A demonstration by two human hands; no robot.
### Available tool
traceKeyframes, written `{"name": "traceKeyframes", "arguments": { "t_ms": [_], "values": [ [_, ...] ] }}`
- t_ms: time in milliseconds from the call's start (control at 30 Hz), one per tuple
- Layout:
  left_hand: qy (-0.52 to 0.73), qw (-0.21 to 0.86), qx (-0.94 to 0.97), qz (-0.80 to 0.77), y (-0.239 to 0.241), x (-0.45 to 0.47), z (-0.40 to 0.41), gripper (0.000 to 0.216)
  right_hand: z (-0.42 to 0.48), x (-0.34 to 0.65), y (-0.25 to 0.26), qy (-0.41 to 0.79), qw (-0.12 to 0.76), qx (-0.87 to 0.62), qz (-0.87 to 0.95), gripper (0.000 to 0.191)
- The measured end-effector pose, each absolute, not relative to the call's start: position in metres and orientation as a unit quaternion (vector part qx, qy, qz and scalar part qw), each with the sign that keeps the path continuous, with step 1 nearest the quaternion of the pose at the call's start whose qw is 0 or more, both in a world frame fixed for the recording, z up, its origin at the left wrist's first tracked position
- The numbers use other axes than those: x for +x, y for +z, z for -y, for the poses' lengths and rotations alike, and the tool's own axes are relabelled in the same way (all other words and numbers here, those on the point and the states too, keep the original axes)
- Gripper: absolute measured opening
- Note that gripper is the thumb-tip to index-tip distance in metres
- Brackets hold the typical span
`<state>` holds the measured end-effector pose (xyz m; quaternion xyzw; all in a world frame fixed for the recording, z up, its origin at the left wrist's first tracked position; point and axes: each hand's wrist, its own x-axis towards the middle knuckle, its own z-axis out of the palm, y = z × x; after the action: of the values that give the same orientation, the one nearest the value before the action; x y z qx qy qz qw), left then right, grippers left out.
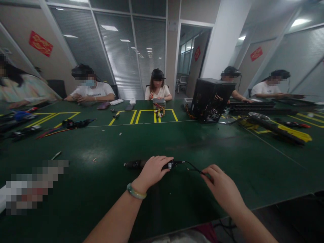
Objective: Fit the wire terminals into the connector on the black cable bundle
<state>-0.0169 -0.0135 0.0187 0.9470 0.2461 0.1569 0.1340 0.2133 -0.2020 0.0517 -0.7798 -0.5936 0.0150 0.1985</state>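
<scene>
A dark, slim tool (134, 164) lies on the green table (177, 141) in front of me, with a thin black cable (193, 166) running from its right end. My left hand (153, 170), with a green bangle on the wrist, is closed over the middle of the tool. My right hand (220, 185) pinches the far end of the cable, fingers curled together.
A black computer case (211, 99) stands at the back right. Cables and tools lie at the left (68, 124) and right (278, 128). Yellow tape marks the table. Several people sit along the far side. A blurred patch (32, 185) sits at the near left.
</scene>
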Motion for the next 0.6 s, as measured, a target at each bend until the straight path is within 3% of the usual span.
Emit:
{"name": "traceKeyframes", "arguments": {
  "t_ms": [167, 333, 433, 600],
  "values": [
    [0.166, 0.11, 0.924, -0.327, 0.013, -0.038, -0.014, 0.044, 0.141, 0.197, 0.044, 0.093, 0.219, -0.743, 0.625, 0.019],
    [0.203, 0.08, 0.918, -0.331, 0.006, -0.034, -0.014, 0.049, 0.091, 0.193, 0.028, 0.344, 0.212, -0.659, 0.634, 0.018],
    [0.22, 0.064, 0.923, -0.31, 0.002, -0.026, -0.009, 0.052, 0.071, 0.195, 0.016, 0.359, 0.227, -0.651, 0.629, 0.016],
    [0.238, 0.051, 0.915, -0.323, 0.001, -0.015, -0.007, 0.035, 0.048, 0.197, -0.002, 0.335, 0.306, -0.648, 0.612, 0.019]
  ]
}}
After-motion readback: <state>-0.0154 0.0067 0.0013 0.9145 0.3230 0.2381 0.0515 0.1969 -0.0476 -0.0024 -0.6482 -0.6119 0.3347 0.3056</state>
